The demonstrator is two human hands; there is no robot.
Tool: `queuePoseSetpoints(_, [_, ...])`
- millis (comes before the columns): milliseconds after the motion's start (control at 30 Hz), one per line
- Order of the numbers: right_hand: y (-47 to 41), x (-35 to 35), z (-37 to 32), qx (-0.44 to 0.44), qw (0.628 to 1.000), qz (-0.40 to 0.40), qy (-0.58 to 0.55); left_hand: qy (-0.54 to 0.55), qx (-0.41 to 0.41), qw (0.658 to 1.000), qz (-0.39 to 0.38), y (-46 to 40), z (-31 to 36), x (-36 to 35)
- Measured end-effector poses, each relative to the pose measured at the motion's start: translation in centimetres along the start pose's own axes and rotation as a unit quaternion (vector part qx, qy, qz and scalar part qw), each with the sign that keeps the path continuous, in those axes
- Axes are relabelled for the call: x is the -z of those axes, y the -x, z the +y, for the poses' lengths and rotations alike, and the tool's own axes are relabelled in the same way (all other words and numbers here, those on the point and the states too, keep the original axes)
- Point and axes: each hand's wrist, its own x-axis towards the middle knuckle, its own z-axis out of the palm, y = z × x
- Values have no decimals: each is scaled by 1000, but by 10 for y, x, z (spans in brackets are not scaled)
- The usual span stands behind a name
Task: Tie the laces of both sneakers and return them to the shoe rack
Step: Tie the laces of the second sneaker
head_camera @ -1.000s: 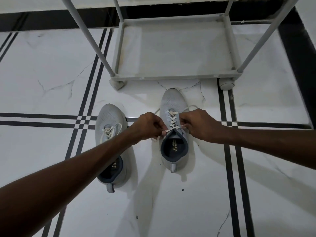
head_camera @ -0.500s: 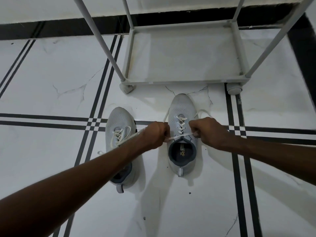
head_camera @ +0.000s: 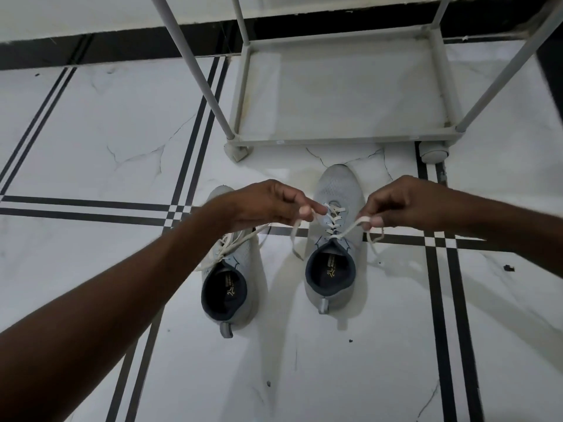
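Two grey sneakers stand side by side on the white floor, toes toward the rack. Over the right sneaker (head_camera: pixel 335 190), my left hand (head_camera: pixel 268 205) pinches one end of its white lace (head_camera: pixel 350 229) and my right hand (head_camera: pixel 402 205) pinches the other end. Both ends are pulled up and outward from the top eyelets, with loose tails hanging beside the shoe. The left sneaker (head_camera: pixel 234 281) sits partly under my left forearm, its laces loose and untied. The grey shoe rack (head_camera: pixel 335 138) stands just beyond the toes, its bottom shelf bare.
The rack's slanted grey poles (head_camera: pixel 195 71) rise at left and right, and its feet rest on the floor close to the right sneaker's toe. White marble floor with black stripe lines (head_camera: pixel 91 205) surrounds the shoes. A dark skirting band runs along the far wall.
My hands have lifted from the right sneaker's tongue and moved apart, drawing the lace ends up and outward. The camera has come closer to the shoes.
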Motion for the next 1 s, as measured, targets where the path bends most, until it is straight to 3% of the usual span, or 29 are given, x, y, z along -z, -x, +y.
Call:
queuePoseSetpoints(100, [-1, -25, 3, -22, 981, 31, -188, 67, -21, 998, -2, -17, 0, -12])
queuePoseSetpoints(233, [-8, -50, -1, -19, 956, 45, -289, 142, -6, 980, 140, -42, -11, -30])
queuePoseSetpoints(333, [-15, -58, -6, -23, 953, 136, -269, 113, 23, 972, 203, -54, -17, -39])
queuePoseSetpoints(467, [-24, -68, -7, 7, 964, 222, -145, 108, 38, 981, 158, -61, -20, -36])
queuePoseSetpoints(600, [-28, -73, -5, 25, 979, 200, -16, 89, 32, 987, 129, -60, -26, -33])
queuePoseSetpoints(767, [-28, -75, -5, 60, 978, 189, 71, 90, 41, 976, 194, -62, -33, -40])
queuePoseSetpoints(1000, [-32, -72, -7, 39, 977, 207, -9, 175, 39, 971, 160, -60, -37, -43])
